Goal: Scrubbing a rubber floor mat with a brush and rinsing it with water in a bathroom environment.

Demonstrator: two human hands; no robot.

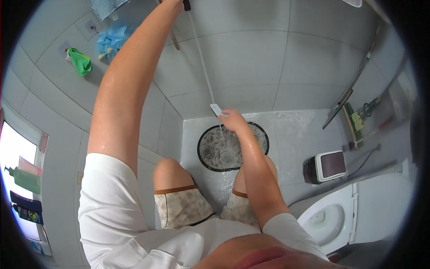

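Observation:
My right hand (233, 120) is closed on one end of a light-coloured flat brush (216, 108); its underside is hidden. A thin stream of water runs from a black fitting (187, 4) at the top edge down to this item. Water falls on below it onto an oval patterned mat (215, 148) with a black rim on the wet floor. My left hand (174, 2) is raised at the top edge, beside the black fitting and mostly cut off, so its grip cannot be made out.
A white toilet (322, 218) with its lid up stands at the lower right, near a small bin (332, 163). A floor brush (352, 124) leans at the right wall. Bottles (27, 180) line the window; a blue mesh sponge (111, 40) and green cloth (80, 62) hang at left.

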